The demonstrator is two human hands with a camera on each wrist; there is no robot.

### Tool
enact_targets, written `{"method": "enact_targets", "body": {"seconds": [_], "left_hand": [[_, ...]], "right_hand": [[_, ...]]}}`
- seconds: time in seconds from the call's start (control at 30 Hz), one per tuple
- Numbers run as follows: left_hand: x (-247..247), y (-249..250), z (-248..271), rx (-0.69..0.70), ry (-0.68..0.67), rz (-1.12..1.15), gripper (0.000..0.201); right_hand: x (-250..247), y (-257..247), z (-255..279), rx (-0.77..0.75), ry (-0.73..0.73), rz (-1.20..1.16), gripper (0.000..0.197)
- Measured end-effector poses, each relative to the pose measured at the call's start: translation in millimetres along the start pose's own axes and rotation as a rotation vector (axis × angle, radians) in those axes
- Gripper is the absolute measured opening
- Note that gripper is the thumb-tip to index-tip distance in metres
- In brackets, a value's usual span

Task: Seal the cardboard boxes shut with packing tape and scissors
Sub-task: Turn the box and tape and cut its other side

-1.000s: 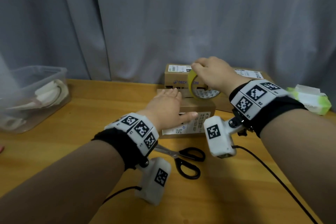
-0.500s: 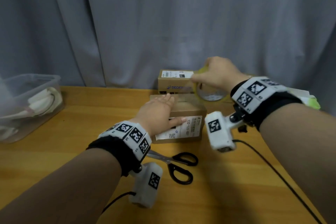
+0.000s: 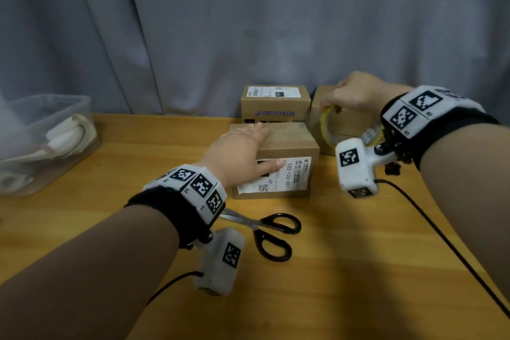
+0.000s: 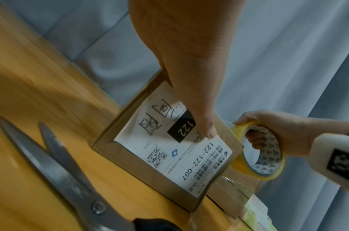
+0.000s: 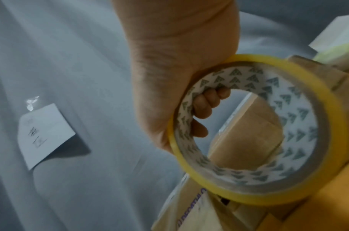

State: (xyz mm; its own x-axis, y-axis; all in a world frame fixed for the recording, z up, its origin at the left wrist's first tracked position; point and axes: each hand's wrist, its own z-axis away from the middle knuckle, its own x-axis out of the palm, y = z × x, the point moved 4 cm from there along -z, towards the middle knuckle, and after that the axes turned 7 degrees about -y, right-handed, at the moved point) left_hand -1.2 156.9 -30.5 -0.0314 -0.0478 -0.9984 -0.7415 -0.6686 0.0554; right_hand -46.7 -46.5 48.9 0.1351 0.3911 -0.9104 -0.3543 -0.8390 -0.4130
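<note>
A near cardboard box with a white shipping label stands on the wooden table. My left hand lies flat on its top, fingers straight, thumb on the label side. My right hand grips a yellow tape roll, fingers hooked through its printed core, held above and in front of the right rear box. The tape roll hangs just right of the near box. Black-handled scissors lie on the table in front of the near box, under my left wrist.
A labelled cardboard box printed with a brand name stands behind the near one, against the grey curtain. A clear plastic bin sits at the left. A green-and-white packet lies beyond the right box. A black cable runs across the table's right side.
My right hand has carried the tape roll to the right, from in front of the rear middle box to the right rear box. The left hand stays flat on the near box.
</note>
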Motion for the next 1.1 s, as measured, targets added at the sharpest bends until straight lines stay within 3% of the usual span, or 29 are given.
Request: {"method": "enact_targets", "body": {"seconds": [0.23,0.53,0.67,0.8,0.9,1.03,1.1], "left_hand": [[-2.7,2.7,-2.6,-0.018,-0.010,-0.026,0.085],[-11.2,39.7,-41.9,-0.026,-0.307,-0.150,0.090],[-12.5,41.4,-61.5,0.034,-0.383,-0.111,0.111],[-13.7,38.9,-68.6,0.082,-0.291,0.004,0.115],[-19.0,25.9,-63.7,0.127,-0.160,0.175,0.115],[-29.7,5.2,-42.8,0.191,0.066,0.759,0.114],[-19.3,-3.1,-28.6,0.213,0.139,1.039,0.107]], "right_hand": [[44.4,31.3,0.1,0.012,-0.122,-0.190,0.027],[62.5,30.4,-7.0,-0.049,-0.056,-0.094,0.027],[69.6,32.2,-7.4,-0.073,-0.034,-0.085,0.028],[77.2,40.7,-3.7,-0.100,0.014,-0.161,0.030],[68.5,43.3,6.6,-0.147,0.154,-0.355,0.040],[18.1,12.8,26.7,-0.319,0.423,-0.672,0.041],[1.8,-14.6,28.7,-0.367,0.431,-0.710,0.042]]}}
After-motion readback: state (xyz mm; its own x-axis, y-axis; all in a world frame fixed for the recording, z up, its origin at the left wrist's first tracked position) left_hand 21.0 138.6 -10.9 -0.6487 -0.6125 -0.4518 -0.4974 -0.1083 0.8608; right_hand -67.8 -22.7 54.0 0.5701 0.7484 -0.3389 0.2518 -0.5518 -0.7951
